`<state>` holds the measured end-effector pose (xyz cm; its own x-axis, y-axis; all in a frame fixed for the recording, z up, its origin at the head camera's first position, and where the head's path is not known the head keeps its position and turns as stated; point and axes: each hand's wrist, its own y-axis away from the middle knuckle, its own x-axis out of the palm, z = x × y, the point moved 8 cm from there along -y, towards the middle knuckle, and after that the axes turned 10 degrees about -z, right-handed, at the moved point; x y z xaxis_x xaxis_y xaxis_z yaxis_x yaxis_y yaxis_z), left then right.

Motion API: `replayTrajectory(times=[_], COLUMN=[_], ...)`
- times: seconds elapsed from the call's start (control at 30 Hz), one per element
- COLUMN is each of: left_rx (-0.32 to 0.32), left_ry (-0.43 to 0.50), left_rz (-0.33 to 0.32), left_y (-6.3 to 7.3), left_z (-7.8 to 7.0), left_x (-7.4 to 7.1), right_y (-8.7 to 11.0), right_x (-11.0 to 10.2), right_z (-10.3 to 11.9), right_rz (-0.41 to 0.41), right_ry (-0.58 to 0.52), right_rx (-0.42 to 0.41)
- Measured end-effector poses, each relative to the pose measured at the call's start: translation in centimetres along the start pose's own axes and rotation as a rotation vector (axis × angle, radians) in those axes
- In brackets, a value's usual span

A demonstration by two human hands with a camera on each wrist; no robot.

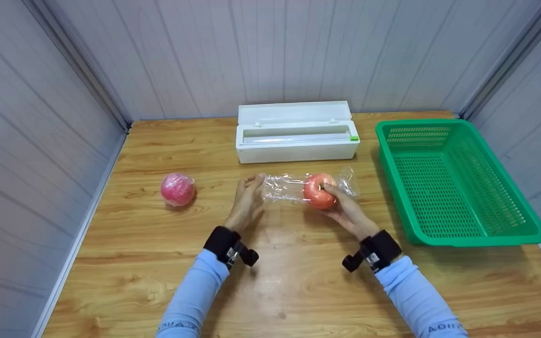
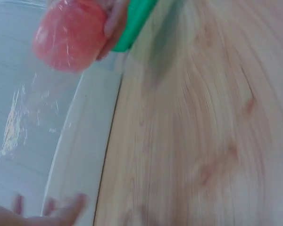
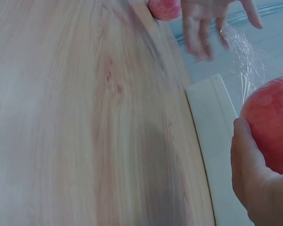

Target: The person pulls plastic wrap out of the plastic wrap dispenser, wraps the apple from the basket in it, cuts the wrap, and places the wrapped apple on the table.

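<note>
My right hand (image 1: 348, 213) grips a red apple (image 1: 318, 191), with the thumb on top near the stem. Clear plastic wrap (image 1: 283, 187) lies around the apple and stretches out to its left, while a crinkled end sticks out on the right. At the left end of the film is my left hand (image 1: 247, 199). Its fingers are extended and blurred in the right wrist view, with the film's loose end (image 3: 240, 52) beside them. In the left wrist view the apple (image 2: 70, 35) hangs over the white box, and the film trails from it toward the left fingers (image 2: 68, 212).
A second apple (image 1: 178, 189), pinkish and wrapped in film, sits at the left of the wooden table (image 1: 270, 281). Behind the hands stands a white wrap box (image 1: 298, 152) with its lid up and a roll inside. A green basket (image 1: 482, 241) occupies the right side.
</note>
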<state>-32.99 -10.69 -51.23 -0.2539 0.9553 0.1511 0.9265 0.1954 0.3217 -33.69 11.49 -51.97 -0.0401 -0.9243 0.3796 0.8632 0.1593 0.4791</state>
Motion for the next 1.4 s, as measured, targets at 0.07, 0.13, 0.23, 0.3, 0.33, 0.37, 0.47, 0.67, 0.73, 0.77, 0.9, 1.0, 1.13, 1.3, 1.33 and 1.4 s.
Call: replayTrajectory(times=[0.07, 0.13, 0.23, 0.3, 0.33, 0.37, 0.47, 0.67, 0.73, 0.77, 0.9, 1.0, 1.13, 1.3, 1.33, 1.4], left_rx=[-0.117, -0.155, -0.049, 0.07, 0.134, 0.186, 0.293, 0.368, 0.416, 0.438, 0.484, 0.468, 0.425, 0.398, 0.394, 0.393], left_ry=[0.028, 0.05, 0.067, 0.011, -0.03, -0.07, -0.208, -0.517, -0.56, -0.569, -0.534, -0.474, -0.388, -0.272, -0.239, -0.172], left_rz=[0.087, 0.147, 0.095, -0.022, -0.083, -0.133, -0.222, -0.232, -0.267, -0.289, -0.338, -0.314, -0.29, -0.295, -0.292, -0.289], left_y=[0.1, 0.1, -0.6, -1.1, -1.2, -1.3, -1.3, -1.3, -1.4, -1.4, -1.6, -1.9, -2.3, -2.5, -2.5, -2.4], left_z=[0.8, 1.0, 0.2, -0.6, -0.9, -1.3, -1.9, -2.0, -2.3, -2.5, -3.1, -3.3, -3.6, -3.6, -3.4, -3.2], left_x=[1.1, 2.2, 2.5, 1.9, 1.5, 1.2, 0.8, 1.7, 1.6, 1.5, 1.0, 0.8, 0.5, 0.3, 0.3, 0.4], right_y=[0.0, 0.0, 0.0, 0.0, 0.0, 0.0, 0.0, 0.0, 0.0, 0.0, -0.1, -0.2, -0.2, 0.2, 0.3, 0.5], right_x=[0.1, 0.4, 0.6, 0.4, 0.4, 0.3, 0.2, 0.6, 0.6, 0.6, 0.6, 0.4, 0.4, 1.0, 1.1, 1.5], right_z=[0.0, -0.1, -0.2, -0.3, -0.3, -0.3, -0.4, -0.6, -0.6, -0.6, -0.6, -0.6, -0.6, -0.3, -0.3, -0.1], right_rz=[0.004, 0.009, 0.012, -0.003, -0.008, -0.012, -0.02, 0.007, 0.005, -0.004, -0.037, -0.066, -0.087, -0.058, -0.046, -0.021], right_ry=[-0.006, -0.003, 0.022, 0.036, 0.045, 0.054, 0.071, 0.073, 0.065, 0.062, 0.057, 0.048, 0.013, -0.06, -0.073, -0.1], right_rx=[0.002, 0.0, -0.005, -0.01, -0.014, -0.018, -0.019, -0.02, -0.022, -0.021, -0.026, -0.023, -0.009, -0.004, -0.002, -0.001])
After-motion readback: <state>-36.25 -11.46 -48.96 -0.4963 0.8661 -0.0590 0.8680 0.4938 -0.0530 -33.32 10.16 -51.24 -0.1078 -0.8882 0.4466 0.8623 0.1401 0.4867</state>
